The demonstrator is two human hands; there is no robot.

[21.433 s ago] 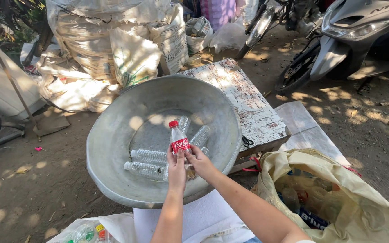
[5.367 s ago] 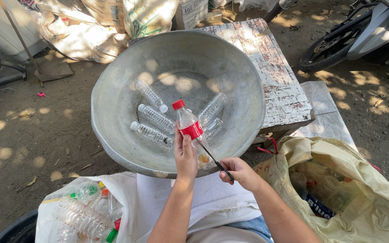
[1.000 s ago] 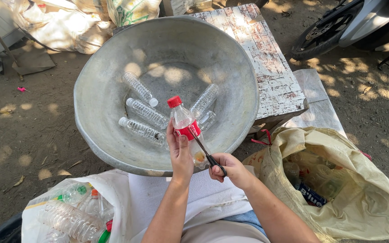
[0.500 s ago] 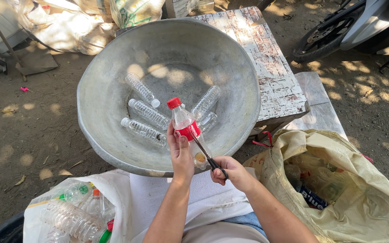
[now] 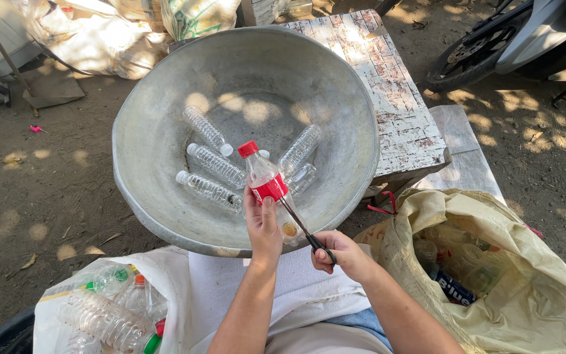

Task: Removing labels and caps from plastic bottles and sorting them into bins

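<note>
Bottle (image 5: 266, 180): clear ribbed plastic, left hand (image 5: 263, 226) grip grasping | right hand (image 5: 339, 252) grip grasping slim scissors (image 5: 299, 226)

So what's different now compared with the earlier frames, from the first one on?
In the first frame both hands gripped the red-capped bottle bare. Since then the right hand has taken up scissors and brought their tip to the red label. The left hand keeps its grip on the bottle. One more clear bottle now lies in the metal basin. Over the last second nothing visibly moved. The yellow sack stays put.
</note>
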